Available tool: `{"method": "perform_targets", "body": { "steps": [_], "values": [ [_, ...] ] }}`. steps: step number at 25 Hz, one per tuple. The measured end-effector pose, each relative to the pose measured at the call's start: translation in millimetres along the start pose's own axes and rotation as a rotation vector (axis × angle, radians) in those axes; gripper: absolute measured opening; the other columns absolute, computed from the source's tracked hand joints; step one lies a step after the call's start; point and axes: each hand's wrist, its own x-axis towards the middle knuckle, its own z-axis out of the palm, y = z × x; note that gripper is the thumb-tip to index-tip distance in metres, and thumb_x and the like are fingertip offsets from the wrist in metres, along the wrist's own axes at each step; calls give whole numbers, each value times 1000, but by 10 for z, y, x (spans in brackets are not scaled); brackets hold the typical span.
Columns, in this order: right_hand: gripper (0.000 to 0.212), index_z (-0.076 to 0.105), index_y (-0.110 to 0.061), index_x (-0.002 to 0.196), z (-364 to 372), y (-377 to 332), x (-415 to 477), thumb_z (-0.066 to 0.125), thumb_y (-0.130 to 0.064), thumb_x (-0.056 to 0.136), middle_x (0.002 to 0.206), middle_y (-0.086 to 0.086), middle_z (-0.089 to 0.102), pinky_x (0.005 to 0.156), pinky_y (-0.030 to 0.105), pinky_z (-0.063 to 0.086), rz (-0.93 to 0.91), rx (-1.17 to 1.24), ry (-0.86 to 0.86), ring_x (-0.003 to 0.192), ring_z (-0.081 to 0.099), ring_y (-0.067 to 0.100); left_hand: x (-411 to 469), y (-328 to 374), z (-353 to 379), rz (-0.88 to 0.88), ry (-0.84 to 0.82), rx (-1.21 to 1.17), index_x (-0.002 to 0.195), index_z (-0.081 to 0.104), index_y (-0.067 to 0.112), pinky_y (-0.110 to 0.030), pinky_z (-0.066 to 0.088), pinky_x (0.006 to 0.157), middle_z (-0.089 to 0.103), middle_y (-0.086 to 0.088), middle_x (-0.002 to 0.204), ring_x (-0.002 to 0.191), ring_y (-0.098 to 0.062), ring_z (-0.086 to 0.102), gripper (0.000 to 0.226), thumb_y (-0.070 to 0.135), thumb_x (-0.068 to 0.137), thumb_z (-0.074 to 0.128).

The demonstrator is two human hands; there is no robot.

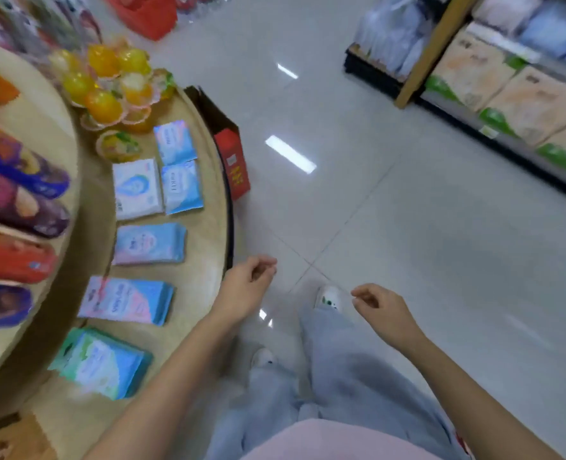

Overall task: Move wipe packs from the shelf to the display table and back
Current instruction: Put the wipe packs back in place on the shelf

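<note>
Fingers [264,264] curl loosely, holding nothing, on both the left hand [245,288] and right hand [383,310], over the floor [407,210] just right of the table [207,234], where six wipe packs [149,244] lie flat.

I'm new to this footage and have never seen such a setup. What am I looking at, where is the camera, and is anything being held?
There is no machine here. A person wears one wide-angle camera on the head, looking down at their own arms, legs and shoes. The left hand and right hand hang loosely curled above the floor and hold nothing. On the left, a round display table carries six wipe packs lying flat, beside yellow and orange cups. A shelf of larger packages stands at right.
</note>
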Motion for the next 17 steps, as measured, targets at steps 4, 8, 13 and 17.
{"method": "perform_targets", "body": {
  "steps": [4, 8, 13, 17],
  "values": [
    [16, 66, -15, 103, -599, 713, 44, 60, -13, 88, 95, 4, 67, 70, 11, 41, 171, 99, 142, 86, 61, 16, 755, 796, 722, 106, -186, 119, 98, 63, 21, -30, 46, 88, 69, -9, 97, 94, -22, 64, 13, 12, 90, 58],
    [20, 65, -13, 107, -1288, 1211, 379, 59, -13, 89, 98, 2, 66, 79, 16, 39, 278, 149, 191, 92, 62, 15, 1358, 1442, 1619, 151, -270, 185, 98, 64, 20, -17, 46, 81, 69, -5, 91, 89, -18, 63, 12, 12, 90, 59],
    [22, 64, -11, 109, -2313, 1271, 1009, 55, -11, 90, 100, 0, 62, 81, 18, 40, 243, 231, 261, 91, 57, 11, 1701, 1881, 2402, 87, -371, 202, 89, 62, 25, -5, 42, 67, 68, -3, 88, 87, -17, 62, 17, 9, 90, 57],
    [21, 64, -10, 109, -3127, 1200, 1544, 54, -12, 90, 98, 2, 63, 84, 27, 47, 191, 338, 354, 91, 60, 16, 2077, 2132, 2685, 49, -426, 297, 86, 61, 32, -21, 48, 79, 70, -1, 92, 91, -19, 65, 24, 9, 90, 57]
  ]
}}
